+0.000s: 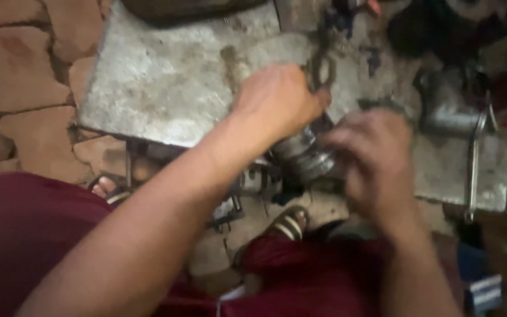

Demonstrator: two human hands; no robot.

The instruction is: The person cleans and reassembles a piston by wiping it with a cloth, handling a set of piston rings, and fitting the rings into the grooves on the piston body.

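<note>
My left hand (pixel 277 100) is closed around a dark metal ring-ended tool (pixel 321 70) that sticks up past my knuckles. Just below it sits a grey ribbed metal cylinder part (pixel 304 157) at the edge of a worn metal plate (pixel 165 82). My right hand (pixel 374 158) is blurred with motion and wraps the right side of that cylinder. What lies under my right palm is hidden.
A grey metal pipe fitting (pixel 450 108) and a long thin wrench (pixel 473 170) lie at the right on the plate. Dark machine parts (pixel 435 23) crowd the top right. Cracked stone paving (pixel 24 88) spreads to the left. My sandalled foot (pixel 289 223) shows below.
</note>
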